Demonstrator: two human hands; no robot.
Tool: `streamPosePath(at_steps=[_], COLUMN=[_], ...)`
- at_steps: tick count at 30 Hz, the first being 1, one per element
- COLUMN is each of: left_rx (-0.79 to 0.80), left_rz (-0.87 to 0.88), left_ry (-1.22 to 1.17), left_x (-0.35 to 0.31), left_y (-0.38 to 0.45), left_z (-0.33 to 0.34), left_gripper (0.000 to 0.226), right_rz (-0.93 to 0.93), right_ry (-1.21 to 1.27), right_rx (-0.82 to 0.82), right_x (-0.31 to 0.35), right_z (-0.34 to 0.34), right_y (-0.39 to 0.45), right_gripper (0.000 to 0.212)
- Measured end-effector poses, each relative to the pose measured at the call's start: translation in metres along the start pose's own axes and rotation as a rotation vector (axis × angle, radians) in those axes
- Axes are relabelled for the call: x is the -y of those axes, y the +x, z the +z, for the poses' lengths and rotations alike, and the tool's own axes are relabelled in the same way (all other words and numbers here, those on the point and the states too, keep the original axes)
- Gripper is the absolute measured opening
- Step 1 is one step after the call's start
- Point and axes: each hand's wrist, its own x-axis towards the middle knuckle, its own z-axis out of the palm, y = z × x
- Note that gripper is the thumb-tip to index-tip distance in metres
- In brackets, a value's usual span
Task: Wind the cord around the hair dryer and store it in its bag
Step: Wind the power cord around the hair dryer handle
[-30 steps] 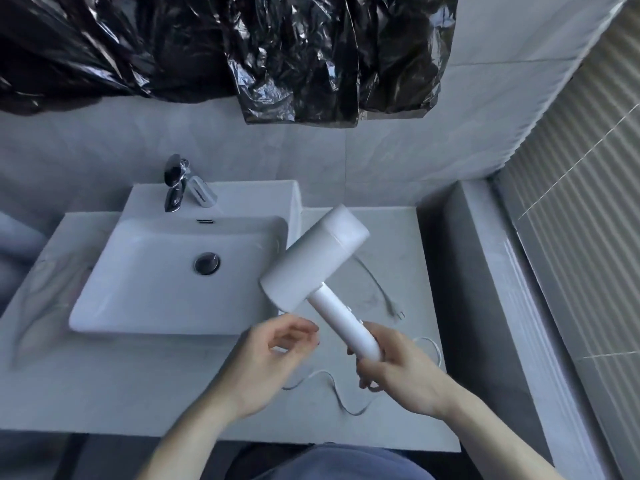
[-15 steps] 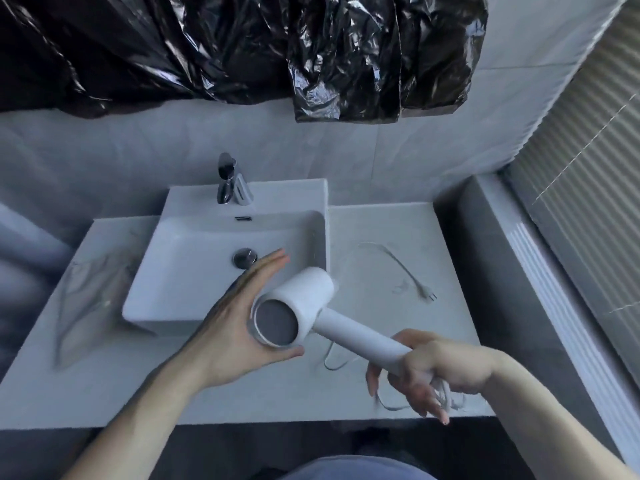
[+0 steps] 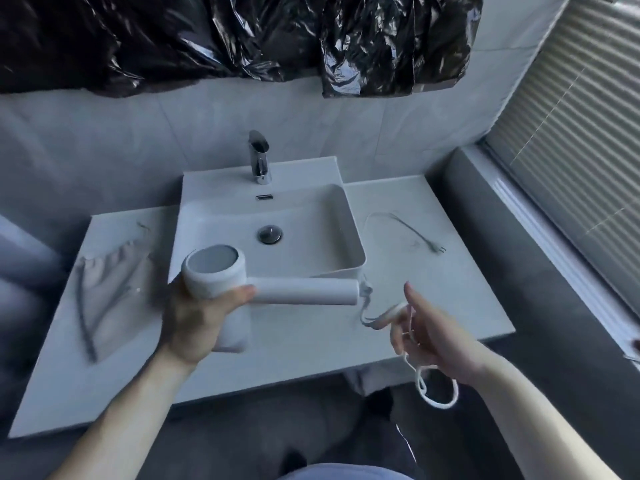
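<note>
My left hand [image 3: 194, 323] grips the barrel of the white hair dryer [image 3: 242, 282], whose handle points right, level above the counter. The white cord [image 3: 377, 317] leaves the handle's end, runs through the fingers of my right hand [image 3: 433, 334] and hangs in a loop below it, past the counter's front edge. The cord's far part and the plug [image 3: 438, 249] lie on the counter to the right of the sink. A grey drawstring bag [image 3: 107, 292] lies flat on the counter at the left.
A white sink [image 3: 349, 233] with a chrome tap [image 3: 259, 161] stands at the counter's middle back. Black plastic sheeting [image 3: 242, 36] hangs on the wall above. A window blind [image 3: 571, 140] and dark ledge are at the right.
The left hand has taken the dryer's barrel. The right hand has let go of the handle and now holds only the cord. The handle has swung level, pointing right.
</note>
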Motion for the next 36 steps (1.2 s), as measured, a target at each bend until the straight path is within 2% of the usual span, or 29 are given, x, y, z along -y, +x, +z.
streamPosePath(at_steps=[3, 5, 9, 13, 15, 17, 21, 25, 30, 36], left_rx=[-0.132, -0.206, -0.218, -0.186, -0.205, -0.243, -0.239, -0.21, -0.21, -0.236], left_rz=[-0.109, -0.16, -0.221, -0.252, -0.289, -0.28, -0.233, -0.275, -0.326, -0.375], left_ry=[0.004, -0.027, 0.015, -0.055, -0.128, -0.112, 0.01, 0.088, 0.088, 0.079], left_x=[0.005, 0.008, 0.009, 0.015, 0.015, 0.013, 0.011, 0.007, 0.018, 0.03], left_y=[0.004, 0.006, -0.006, -0.018, -0.02, -0.022, -0.029, -0.044, -0.064, -0.084], left_z=[-0.035, -0.054, -0.064, -0.059, -0.056, -0.056, -0.057, -0.054, -0.049, -0.072], left_gripper=[0.053, 0.053, 0.051, 0.041, 0.043, 0.039, 0.048, 0.056, 0.063, 0.066], right_rz=[-0.065, -0.036, 0.033, 0.247, 0.365, 0.434, 0.516, 0.404, 0.286, 0.008], right_ry=[-0.095, -0.259, -0.444, -0.572, -0.562, -0.587, -0.75, -0.7, -0.678, -0.633], right_rx=[-0.244, -0.309, -0.292, -0.255, -0.29, -0.319, -0.15, -0.057, -0.03, -0.032], right_x=[-0.025, -0.039, -0.077, -0.134, -0.169, -0.199, -0.22, -0.206, -0.176, -0.145], right_z=[0.012, 0.019, 0.037, 0.054, 0.054, 0.049, 0.048, 0.058, 0.079, 0.116], right_y=[-0.014, -0.025, -0.034, -0.031, -0.031, -0.033, -0.032, -0.011, 0.019, 0.024], right_gripper=[0.085, 0.071, 0.063, 0.065, 0.073, 0.072, 0.058, 0.035, 0.027, 0.017])
